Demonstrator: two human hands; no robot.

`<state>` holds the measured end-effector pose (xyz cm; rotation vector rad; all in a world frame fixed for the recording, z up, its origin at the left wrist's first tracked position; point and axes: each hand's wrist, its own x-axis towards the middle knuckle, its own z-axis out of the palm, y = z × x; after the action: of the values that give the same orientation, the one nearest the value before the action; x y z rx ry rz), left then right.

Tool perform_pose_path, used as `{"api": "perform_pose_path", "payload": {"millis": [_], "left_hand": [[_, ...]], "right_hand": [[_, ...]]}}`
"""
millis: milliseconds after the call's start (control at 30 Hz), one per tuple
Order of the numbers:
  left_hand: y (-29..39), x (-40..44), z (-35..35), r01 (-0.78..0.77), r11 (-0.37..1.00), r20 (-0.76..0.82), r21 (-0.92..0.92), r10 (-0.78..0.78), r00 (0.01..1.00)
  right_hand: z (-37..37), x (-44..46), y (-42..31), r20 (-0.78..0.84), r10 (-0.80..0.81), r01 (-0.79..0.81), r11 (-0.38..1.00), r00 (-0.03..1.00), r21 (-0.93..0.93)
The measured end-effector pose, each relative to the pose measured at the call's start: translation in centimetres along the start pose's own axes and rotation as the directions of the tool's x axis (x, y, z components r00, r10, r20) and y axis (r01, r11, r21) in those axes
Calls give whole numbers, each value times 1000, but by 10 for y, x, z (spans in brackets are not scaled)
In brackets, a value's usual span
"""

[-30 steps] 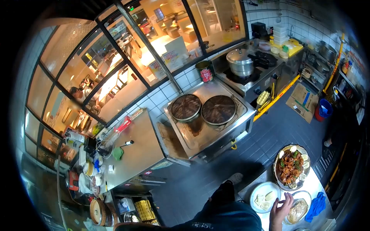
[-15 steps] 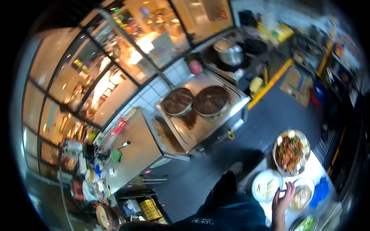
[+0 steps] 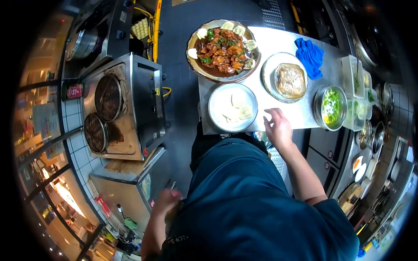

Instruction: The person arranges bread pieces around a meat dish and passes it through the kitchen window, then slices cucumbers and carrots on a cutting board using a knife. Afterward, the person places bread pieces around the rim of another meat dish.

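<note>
My right hand (image 3: 278, 127) hovers at the near edge of the steel table, just right of a white bowl (image 3: 213, 114) with a few pale flat pieces (image 3: 237, 112) in it. Its fingers are curved and apart, with nothing visible between them. My left hand (image 3: 168, 200) hangs low beside my body, its fingers smeared by motion. Beyond the bowl, a large dish (image 3: 192, 65) bears glossy brown stewed food (image 3: 222, 52) with pale pieces around the rim. To the right, a plate (image 3: 269, 89) carries something wrapped in clear film (image 3: 291, 81).
On the table's right are a metal bowl (image 3: 319, 117) of chopped greens (image 3: 332, 106), clear containers (image 3: 353, 78) and a crumpled blue cloth (image 3: 310, 58). Left of the aisle stands a steel cooking unit (image 3: 146, 104) with two round dark plates (image 3: 108, 98). A yellow pipe (image 3: 156, 32) runs behind.
My view has swung toward the table, which now lies ahead instead of at the lower right. My right hand stays by the white bowl. My left hand has come into view.
</note>
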<state>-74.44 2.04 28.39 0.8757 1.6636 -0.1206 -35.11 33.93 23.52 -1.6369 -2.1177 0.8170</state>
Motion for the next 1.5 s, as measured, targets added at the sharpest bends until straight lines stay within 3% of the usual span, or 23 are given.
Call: {"api": "perform_pose_path", "payload": {"millis": [33, 100, 167, 233, 267, 333, 500, 567, 700, 867, 933, 967, 1067, 1100, 1167, 1233, 1267, 1333, 1433, 1500], "left_hand": [[1, 27, -12, -54, 995, -187, 83, 69, 980], [41, 75, -34, -162, 966, -511, 202, 245, 824], [114, 123, -44, -415, 839, -452, 352, 541, 710], [181, 175, -31, -577, 692, -441, 435, 722, 533], [205, 201, -24, -601, 662, -392, 448, 749, 534], [245, 241, -13, -601, 655, -262, 459, 746, 612], [283, 275, -1, -444, 746, -300, 496, 627, 719], [278, 284, -4, -526, 750, -300, 400, 650, 698], [264, 284, -19, -617, 756, -315, 219, 653, 689], [248, 280, -65, -705, 706, -719, -62, 459, 523], [243, 302, -98, -649, 703, -741, -291, 263, 618], [260, 287, -114, -654, 607, -708, -451, 202, 676], [264, 322, -144, -698, 582, -777, -417, 170, 606], [274, 317, -151, -647, 666, -778, -370, 158, 608], [290, 310, -162, -521, 810, -777, -268, 138, 614], [286, 333, -159, -490, 872, -842, 19, 279, 462], [284, 341, -158, -453, 876, -851, 165, 359, 384], [283, 345, -157, -421, 882, -839, 211, 384, 386], [280, 350, -156, -401, 870, -812, 288, 444, 378], [285, 332, -154, -425, 888, -822, 174, 369, 433]], "right_hand": [[13, 0, 10, 3, -64, 64, 997, 998, -33], [35, 7, 13, 47, -185, 188, 980, 982, -71], [65, 17, 22, 109, -287, 303, 936, 952, -177], [88, 27, 24, 178, -364, 402, 870, 914, -285], [94, 30, 23, 221, -351, 407, 858, 910, -312], [102, 40, 24, 302, -327, 427, 825, 895, -371], [108, 53, 24, 369, -216, 380, 802, 904, -461], [109, 57, 26, 309, -239, 366, 806, 920, -465], [102, 63, 20, 451, -162, 398, 772, 878, -496], [100, 70, 13, 449, -147, 392, 757, 882, -523], [95, 75, 20, 446, -149, 347, 846, 883, -405], [93, 77, 21, 447, -151, 325, 882, 882, -342], [64, 84, -4, 223, -34, 51, 996, 974, -69], [53, 86, -14, 79, -75, 70, 995, 994, 64], [44, 101, -18, 25, -1, -3, 989, 1000, 145], [35, 117, -30, -30, 114, -102, 956, 993, 275], [39, 124, -27, -40, 137, -119, 945, 990, 306], [49, 139, -18, -57, 187, -154, 918, 981, 366], [60, 157, -23, -209, 208, -143, 946, 955, 289], [67, 163, -23, -254, 223, -158, 954, 941, 253]]}}
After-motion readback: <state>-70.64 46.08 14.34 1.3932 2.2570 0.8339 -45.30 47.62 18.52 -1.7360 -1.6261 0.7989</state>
